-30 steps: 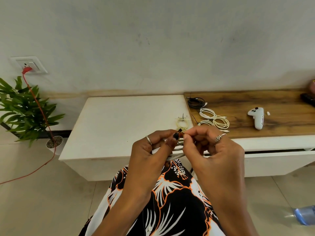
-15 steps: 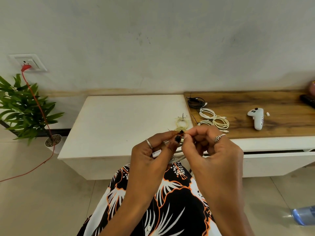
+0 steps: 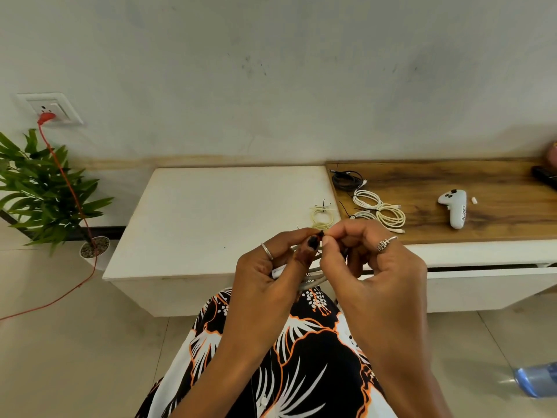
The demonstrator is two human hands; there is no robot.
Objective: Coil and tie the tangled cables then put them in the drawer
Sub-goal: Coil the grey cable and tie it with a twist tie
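While held above the lap, just in front of the white cabinet, the white cable coil hangs between both hands. Left hand curls round its strands, thumb and forefinger pinching a thin black tie; right hand pinches the same tie from the other side. On the cabinet top lies a tied yellowish coil. Right of the cabinet, on the wooden top: white coils, a black coil, a white controller.
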